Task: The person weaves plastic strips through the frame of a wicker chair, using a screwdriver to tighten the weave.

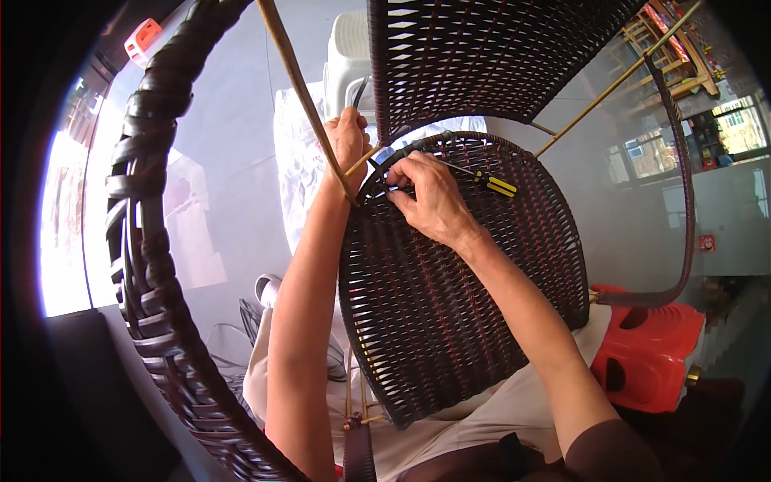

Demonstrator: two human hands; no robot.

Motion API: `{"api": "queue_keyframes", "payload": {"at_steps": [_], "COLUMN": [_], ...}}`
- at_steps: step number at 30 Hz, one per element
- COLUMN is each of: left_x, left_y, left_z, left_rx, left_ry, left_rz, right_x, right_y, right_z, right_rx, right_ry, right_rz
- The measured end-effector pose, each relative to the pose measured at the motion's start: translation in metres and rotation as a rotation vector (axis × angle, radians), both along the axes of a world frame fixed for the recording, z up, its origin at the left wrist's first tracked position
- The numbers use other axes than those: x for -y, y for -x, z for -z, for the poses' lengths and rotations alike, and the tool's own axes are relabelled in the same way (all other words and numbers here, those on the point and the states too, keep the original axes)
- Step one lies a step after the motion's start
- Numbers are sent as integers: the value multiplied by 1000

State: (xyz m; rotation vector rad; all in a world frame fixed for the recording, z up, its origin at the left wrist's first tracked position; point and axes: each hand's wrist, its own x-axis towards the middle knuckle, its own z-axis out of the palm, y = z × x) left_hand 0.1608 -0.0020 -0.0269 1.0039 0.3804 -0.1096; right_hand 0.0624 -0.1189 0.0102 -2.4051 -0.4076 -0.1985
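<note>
A dark brown woven chair seat (466, 297) lies across my lap, with its woven backrest (482, 64) beyond it. My left hand (346, 138) is closed in a fist beside the seat's far left corner, and a dark flat strip (361, 91) sticks up out of it. At that same corner, my right hand (430, 193) bends over the woven rim, thumb and fingers curled together. What they pinch is hidden by the fingers. Just right of this hand, a screwdriver (496, 185) with a yellow and black handle rests on the seat weave.
A thick wrapped armrest loop (148, 241) curves along the left. Bare tan frame rods (297, 72) pass near my left hand. A red plastic stool (650, 353) stands at right; a white stool (348, 60) and white sheeting (293, 161) lie beyond. Loose dark strands (250, 321) are at lower left.
</note>
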Motion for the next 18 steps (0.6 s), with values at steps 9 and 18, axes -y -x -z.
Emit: {"api": "queue_keyframes", "payload": {"at_steps": [9, 18], "left_x": [2, 5], "left_y": [-7, -8], "left_z": [15, 14], "left_rx": [219, 278], "left_ry": [-9, -101], "left_rz": [-21, 11], "right_x": [0, 1], "right_y": [-14, -17], "right_z": [-11, -13], "right_rx": [-238, -326], "right_ry": [-22, -16], "right_rz": [-58, -59]}}
